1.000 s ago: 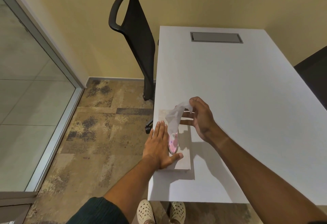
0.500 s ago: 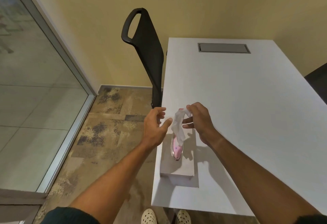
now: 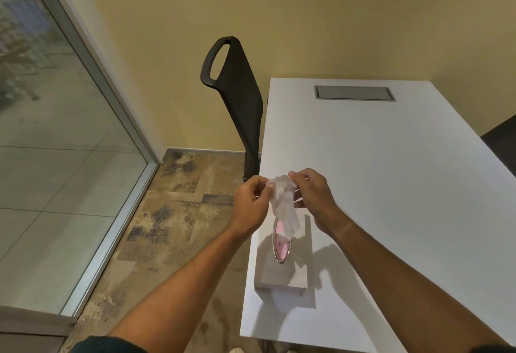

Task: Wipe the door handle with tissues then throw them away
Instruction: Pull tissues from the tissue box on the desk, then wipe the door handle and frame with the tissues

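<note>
No writing is readable. At frame centre, left hand [image 3: 249,205] and right hand [image 3: 315,195] each grip the tissue [image 3: 284,205] above the tissue box [image 3: 287,266] on the white surface [image 3: 391,185]; a black chair [image 3: 237,96] stands beside.

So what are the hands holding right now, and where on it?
Both hands hold one tissue by its top edge: left hand pinches the left corner, right hand the right. Its lower end hangs over the box slot.

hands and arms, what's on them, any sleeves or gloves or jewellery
Both the left hand and right hand are bare: no gloves, rings or watch visible. The forearms are uncovered; dark green sleeves show only at the frame's bottom edge.
</note>
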Available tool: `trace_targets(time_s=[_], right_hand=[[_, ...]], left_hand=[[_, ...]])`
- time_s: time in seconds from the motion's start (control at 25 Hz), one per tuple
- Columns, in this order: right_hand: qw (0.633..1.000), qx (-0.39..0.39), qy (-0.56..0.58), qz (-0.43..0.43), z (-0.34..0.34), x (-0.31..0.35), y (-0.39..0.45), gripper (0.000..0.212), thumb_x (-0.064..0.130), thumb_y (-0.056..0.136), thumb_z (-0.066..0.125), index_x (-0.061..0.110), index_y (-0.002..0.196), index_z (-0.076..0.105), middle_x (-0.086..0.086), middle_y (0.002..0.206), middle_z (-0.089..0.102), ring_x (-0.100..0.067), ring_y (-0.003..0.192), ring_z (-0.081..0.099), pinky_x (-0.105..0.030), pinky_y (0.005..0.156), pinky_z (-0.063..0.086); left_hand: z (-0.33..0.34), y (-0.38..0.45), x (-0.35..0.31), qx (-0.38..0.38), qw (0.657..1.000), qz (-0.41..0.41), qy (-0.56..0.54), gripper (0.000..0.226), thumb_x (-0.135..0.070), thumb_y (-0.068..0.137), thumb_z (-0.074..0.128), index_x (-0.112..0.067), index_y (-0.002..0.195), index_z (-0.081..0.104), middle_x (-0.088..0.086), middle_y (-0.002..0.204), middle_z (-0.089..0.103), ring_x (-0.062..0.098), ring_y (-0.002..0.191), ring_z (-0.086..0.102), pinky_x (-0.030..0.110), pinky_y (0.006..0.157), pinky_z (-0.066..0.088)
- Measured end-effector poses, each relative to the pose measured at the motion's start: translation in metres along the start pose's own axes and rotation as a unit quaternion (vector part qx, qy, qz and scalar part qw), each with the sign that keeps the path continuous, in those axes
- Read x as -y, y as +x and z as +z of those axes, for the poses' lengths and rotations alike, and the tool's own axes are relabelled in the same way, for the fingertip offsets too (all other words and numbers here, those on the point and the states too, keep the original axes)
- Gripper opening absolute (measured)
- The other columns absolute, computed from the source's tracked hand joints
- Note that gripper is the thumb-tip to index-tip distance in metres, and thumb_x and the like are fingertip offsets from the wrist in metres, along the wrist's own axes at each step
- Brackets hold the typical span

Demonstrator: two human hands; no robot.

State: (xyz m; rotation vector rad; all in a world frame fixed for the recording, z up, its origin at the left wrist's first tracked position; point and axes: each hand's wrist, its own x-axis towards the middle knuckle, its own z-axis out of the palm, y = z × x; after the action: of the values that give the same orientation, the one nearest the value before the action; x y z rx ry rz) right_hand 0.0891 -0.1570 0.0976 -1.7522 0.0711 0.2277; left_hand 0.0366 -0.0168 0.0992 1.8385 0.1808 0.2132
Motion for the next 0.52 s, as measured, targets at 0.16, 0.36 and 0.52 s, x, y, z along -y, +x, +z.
trace_targets(time_s=[0.16,0.36,0.52], right_hand=[[1.000,0.006,0.026,-0.005,-0.005,-0.002,0.001,0.029,0.043,0.095,0.060,0.015,0.101,0.065,-0.004,0.101,0.068,-0.020,0.091,0.067,-0.025,0.069,0.056],[0.994,0.094,0.062,0.006,-0.015,-0.004,-0.002,0.066,0.063,0.077,0.060,0.000,0.096,0.070,-0.008,0.092,0.072,-0.018,0.083,0.068,-0.032,0.080,0.055],[0.976,0.192,0.098,0.010,-0.022,-0.010,0.000,0.048,0.044,0.076,0.077,0.002,0.100,0.074,-0.015,0.102,0.075,-0.027,0.091,0.072,-0.034,0.077,0.059]], left_hand=[[-0.006,0.004,-0.004,-0.001,1.000,-0.008,-0.019,0.017,-0.018,0.103,0.050,-0.006,0.095,0.059,0.014,0.090,0.062,0.018,0.080,0.059,0.022,0.065,0.049],[-0.013,0.009,-0.003,0.012,1.000,-0.002,-0.026,0.015,-0.019,0.104,0.049,-0.011,0.094,0.056,0.010,0.088,0.058,0.020,0.078,0.060,0.040,0.064,0.057],[-0.016,0.014,-0.003,0.014,1.000,0.019,-0.011,0.013,-0.017,0.103,0.051,-0.007,0.099,0.058,0.009,0.087,0.061,0.005,0.067,0.061,0.021,0.054,0.052]])
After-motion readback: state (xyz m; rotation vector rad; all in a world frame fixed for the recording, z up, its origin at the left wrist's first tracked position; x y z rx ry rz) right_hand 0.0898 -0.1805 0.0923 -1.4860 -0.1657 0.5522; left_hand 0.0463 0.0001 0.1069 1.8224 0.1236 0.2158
